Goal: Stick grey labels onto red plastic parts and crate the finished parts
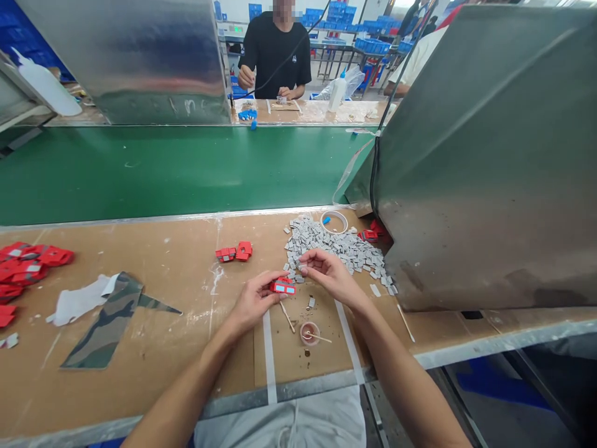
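Head view: a small red block-shaped piece with pale blue panels on its near face (283, 287) is being held just above the brown, board-covered tabletop (200, 348), gripped at its left end by the left hand (256, 295). The thumb is being pressed from below and the fingers are being laid along the back and top, so the hand is being kept nearly closed around that end. The long axis of the red piece is being pointed roughly from left to right, dipping slightly rightward, and its free end is being left uncovered on the side of the right hand (324, 270).

The right hand is being held to the right of the red piece and a little farther from the body, its fingertips near the piece but apart from it. Thumb and forefinger are being brought almost tip to tip; a small pale piece seems to be pinched there, but against the heap of flat grey rectangular pieces (338, 247) just behind, this cannot be told surely.

Nearer the body, a single grey rectangular piece (311, 302) and a small clear plastic cup (303, 330) are being supported by the tabletop, between the two forearms.
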Available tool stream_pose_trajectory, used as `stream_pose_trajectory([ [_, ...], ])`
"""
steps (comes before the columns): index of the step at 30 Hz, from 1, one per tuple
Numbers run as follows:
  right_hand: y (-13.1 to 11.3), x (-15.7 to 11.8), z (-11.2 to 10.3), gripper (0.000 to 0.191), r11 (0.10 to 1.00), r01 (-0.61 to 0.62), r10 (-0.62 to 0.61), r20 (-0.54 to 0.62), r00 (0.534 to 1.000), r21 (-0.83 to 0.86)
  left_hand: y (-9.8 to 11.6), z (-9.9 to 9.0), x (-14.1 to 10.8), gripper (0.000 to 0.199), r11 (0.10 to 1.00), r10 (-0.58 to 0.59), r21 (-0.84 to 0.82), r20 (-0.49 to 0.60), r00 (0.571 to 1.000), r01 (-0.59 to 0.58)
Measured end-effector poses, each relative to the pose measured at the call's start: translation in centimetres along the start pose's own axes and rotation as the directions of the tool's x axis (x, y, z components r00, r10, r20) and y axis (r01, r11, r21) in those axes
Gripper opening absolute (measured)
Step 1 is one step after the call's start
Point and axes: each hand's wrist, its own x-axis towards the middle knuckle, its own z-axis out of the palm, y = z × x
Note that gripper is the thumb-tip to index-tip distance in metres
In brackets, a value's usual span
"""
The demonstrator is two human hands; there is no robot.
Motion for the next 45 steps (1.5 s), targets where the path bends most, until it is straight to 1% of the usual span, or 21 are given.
stream_pose_trajectory([
  [2,0.4,-0.1,0.0,0.026,1.0,-0.022,0.022,0.005,1.0,0.012,0.0,0.0,0.0,0.046,1.0,-0.005,-0.008,-0.007,1.0,0.005],
  [4,0.7,-0.1,0.0,0.024,0.996,-0.084,0.083,0.015,0.996,0.032,0.0,0.0,0.1,0.046,1.0,-0.018,-0.003,-0.017,1.0,0.018],
  [6,0.9,-0.1,-0.1,0.024,0.984,-0.154,0.152,0.021,0.988,0.091,0.0,0.2,0.1,0.046,0.999,-0.033,0.015,-0.035,0.999,0.033],
  [8,1.0,-0.1,-0.1,0.026,0.971,-0.191,0.188,0.031,0.982,0.144,0.2,0.3,0.1,0.045,0.998,-0.041,0.038,-0.058,0.997,0.044],
  [10,1.0,-0.2,-0.1,0.025,0.981,-0.16,0.16,0.014,0.987,0.113,0.3,0.5,0.0,0.04,0.998,-0.035,0.056,-0.079,0.996,0.039],
  [12,0.8,-0.2,0.0,0.022,0.996,-0.08,0.081,-0.029,0.996,0.026,0.3,0.6,0.0,0.035,0.997,-0.017,0.07,-0.084,0.996,0.023],
  [14,0.7,-0.3,0.1,0.02,0.999,-0.029,0.029,-0.028,0.999,-0.032,0.2,0.6,0.0,0.034,0.996,-0.003,0.084,-0.079,0.997,0.01],
  [17,0.2,-0.6,0.5,0.018,0.999,-0.035,0.036,0.035,0.999,-0.013,0.0,0.4,0.1,0.035,0.995,0.009,0.095,-0.07,0.997,-0.003],
  [19,-0.1,-0.8,0.9,0.016,0.999,-0.037,0.037,0.056,0.998,0.001,-0.2,0.3,0.1,0.037,0.996,0.014,0.094,-0.062,0.998,-0.008],
  [25,0.0,-1.1,1.9,0.012,0.998,-0.055,0.054,0.073,0.996,0.011,-0.1,0.4,0.1,0.04,0.997,-0.012,0.078,-0.033,0.999,0.015],
  [30,0.5,-1.2,2.3,0.008,0.998,-0.066,0.066,0.071,0.995,0.005,-0.1,0.4,0.1,0.036,0.995,-0.015,0.096,-0.041,0.999,0.019],
  [33,0.7,-1.2,2.0,0.006,0.998,-0.056,0.06,0.105,0.993,-0.04,-0.2,0.3,0.1,0.034,0.989,0.011,0.151,-0.044,0.999,-0.004],
  [38,0.9,-1.2,1.5,0.008,0.983,-0.013,0.04,0.142,0.989,-0.185,-0.2,0.1,0.1,0.03,0.939,0.102,0.33,-0.007,0.995,-0.094],
  [42,0.2,-1.4,1.5,0.013,0.947,0.022,0.031,0.16,0.987,-0.322,0.0,0.0,-0.1,0.028,0.903,0.152,0.403,0.026,0.988,-0.15],
  [45,-0.5,-1.5,1.6,0.016,0.922,0.064,0.011,0.19,0.982,-0.381,0.1,0.2,-0.2,0.026,0.881,0.157,0.447,0.029,0.987,-0.153],
])
